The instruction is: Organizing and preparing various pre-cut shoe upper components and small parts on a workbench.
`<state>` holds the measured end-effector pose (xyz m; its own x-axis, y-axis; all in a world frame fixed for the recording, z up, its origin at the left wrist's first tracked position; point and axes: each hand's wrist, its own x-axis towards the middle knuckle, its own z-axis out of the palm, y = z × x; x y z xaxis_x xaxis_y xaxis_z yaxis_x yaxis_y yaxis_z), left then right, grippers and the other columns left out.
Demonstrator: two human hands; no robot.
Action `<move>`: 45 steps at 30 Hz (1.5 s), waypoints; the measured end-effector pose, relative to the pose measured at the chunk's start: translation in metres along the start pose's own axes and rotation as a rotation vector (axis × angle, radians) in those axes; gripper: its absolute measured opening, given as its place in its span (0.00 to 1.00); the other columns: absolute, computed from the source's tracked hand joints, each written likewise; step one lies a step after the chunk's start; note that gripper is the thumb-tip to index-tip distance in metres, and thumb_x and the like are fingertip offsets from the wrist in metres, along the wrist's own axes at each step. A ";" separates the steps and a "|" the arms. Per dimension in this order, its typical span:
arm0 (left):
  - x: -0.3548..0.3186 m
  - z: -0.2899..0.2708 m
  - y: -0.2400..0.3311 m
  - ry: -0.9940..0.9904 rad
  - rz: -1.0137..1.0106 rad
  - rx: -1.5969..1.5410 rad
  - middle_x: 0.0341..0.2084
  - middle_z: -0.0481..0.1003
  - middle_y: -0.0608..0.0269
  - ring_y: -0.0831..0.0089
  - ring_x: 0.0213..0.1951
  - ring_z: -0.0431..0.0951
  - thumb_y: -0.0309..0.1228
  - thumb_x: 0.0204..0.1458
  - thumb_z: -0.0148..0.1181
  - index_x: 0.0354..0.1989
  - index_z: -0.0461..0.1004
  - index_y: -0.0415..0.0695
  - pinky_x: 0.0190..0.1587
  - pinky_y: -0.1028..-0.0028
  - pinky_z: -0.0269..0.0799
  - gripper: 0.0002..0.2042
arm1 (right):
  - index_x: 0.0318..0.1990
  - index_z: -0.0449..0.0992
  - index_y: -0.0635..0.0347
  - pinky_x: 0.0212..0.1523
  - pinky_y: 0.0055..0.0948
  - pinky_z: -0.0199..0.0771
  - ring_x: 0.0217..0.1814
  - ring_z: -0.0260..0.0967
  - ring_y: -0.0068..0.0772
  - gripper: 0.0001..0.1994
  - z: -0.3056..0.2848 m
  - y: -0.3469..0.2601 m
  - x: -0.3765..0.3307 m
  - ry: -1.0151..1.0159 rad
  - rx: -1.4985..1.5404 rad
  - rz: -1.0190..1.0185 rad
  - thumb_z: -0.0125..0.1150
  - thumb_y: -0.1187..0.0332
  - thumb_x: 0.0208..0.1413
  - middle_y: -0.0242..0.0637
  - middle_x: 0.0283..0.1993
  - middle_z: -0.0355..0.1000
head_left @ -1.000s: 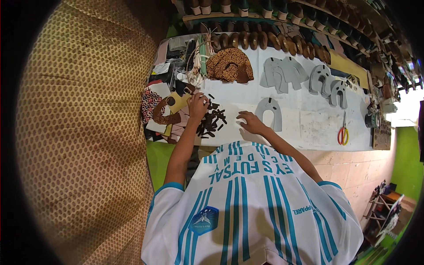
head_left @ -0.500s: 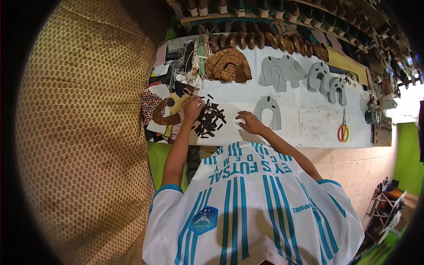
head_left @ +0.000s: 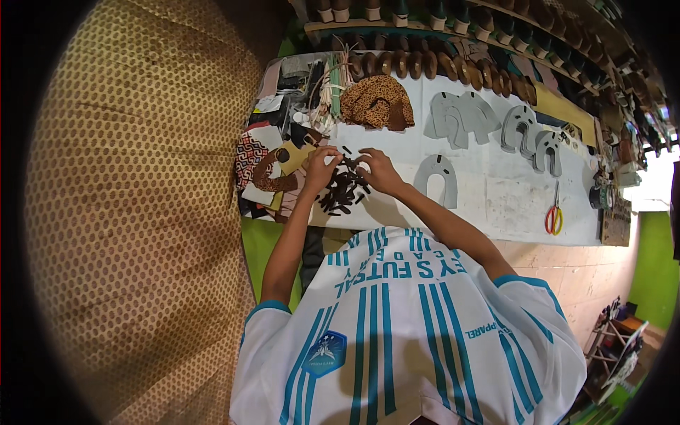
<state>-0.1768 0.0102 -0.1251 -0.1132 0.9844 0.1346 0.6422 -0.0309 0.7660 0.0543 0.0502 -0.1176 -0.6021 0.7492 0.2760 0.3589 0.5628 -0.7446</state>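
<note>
Both your hands meet over the pile of dark leather pieces [head_left: 342,193] on the white tabletop [head_left: 496,191]; your left hand [head_left: 320,168] and right hand [head_left: 375,168] pinch a small dark piece [head_left: 347,161] between their fingertips; a grey horseshoe-shaped cutout [head_left: 434,180] lies just right; red-handled scissors [head_left: 553,214] rest well apart.

We see the left hand [head_left: 320,167] and right hand [head_left: 375,170] meeting above a heap of small dark leather pieces [head_left: 343,193] on the white worktable [head_left: 496,195], pinching one piece; grey horseshoe-shaped cutouts [head_left: 435,180] and orange-handled scissors [head_left: 553,216] lie nearby.
</note>
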 end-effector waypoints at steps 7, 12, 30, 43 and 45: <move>-0.011 -0.005 0.008 -0.004 -0.010 -0.101 0.49 0.76 0.61 0.58 0.54 0.71 0.37 0.59 0.66 0.41 0.79 0.46 0.60 0.60 0.63 0.09 | 0.39 0.82 0.62 0.58 0.44 0.72 0.55 0.73 0.53 0.09 0.016 -0.006 0.031 -0.037 0.015 -0.018 0.65 0.68 0.54 0.49 0.52 0.76; -0.019 -0.006 0.003 0.073 -0.012 0.015 0.50 0.76 0.62 0.58 0.56 0.71 0.39 0.60 0.65 0.41 0.79 0.48 0.63 0.57 0.57 0.09 | 0.39 0.81 0.62 0.58 0.44 0.73 0.54 0.73 0.54 0.08 0.020 -0.008 0.030 -0.100 0.013 0.019 0.65 0.68 0.54 0.49 0.53 0.76; -0.009 -0.017 0.014 0.069 -0.023 -0.012 0.50 0.78 0.62 0.58 0.55 0.74 0.36 0.58 0.66 0.38 0.81 0.42 0.60 0.61 0.65 0.09 | 0.39 0.82 0.60 0.59 0.44 0.71 0.59 0.70 0.53 0.09 0.032 -0.004 0.038 -0.038 0.078 0.126 0.67 0.66 0.55 0.49 0.55 0.74; -0.007 -0.020 0.021 0.146 0.017 0.003 0.51 0.77 0.63 0.59 0.56 0.72 0.35 0.57 0.66 0.37 0.79 0.44 0.62 0.58 0.60 0.08 | 0.42 0.83 0.60 0.61 0.44 0.70 0.61 0.69 0.53 0.13 0.034 -0.011 0.030 0.075 0.051 0.118 0.69 0.61 0.55 0.48 0.58 0.72; -0.012 -0.022 0.036 0.041 0.053 0.154 0.51 0.77 0.65 0.61 0.56 0.73 0.36 0.58 0.66 0.37 0.79 0.44 0.63 0.57 0.57 0.08 | 0.42 0.83 0.59 0.61 0.45 0.70 0.61 0.69 0.52 0.13 0.025 -0.008 0.029 0.039 0.083 0.137 0.69 0.61 0.55 0.48 0.59 0.72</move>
<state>-0.1690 -0.0062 -0.0858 -0.1052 0.9741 0.2003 0.7564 -0.0524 0.6520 0.0160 0.0582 -0.1187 -0.5228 0.8309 0.1904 0.3747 0.4246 -0.8242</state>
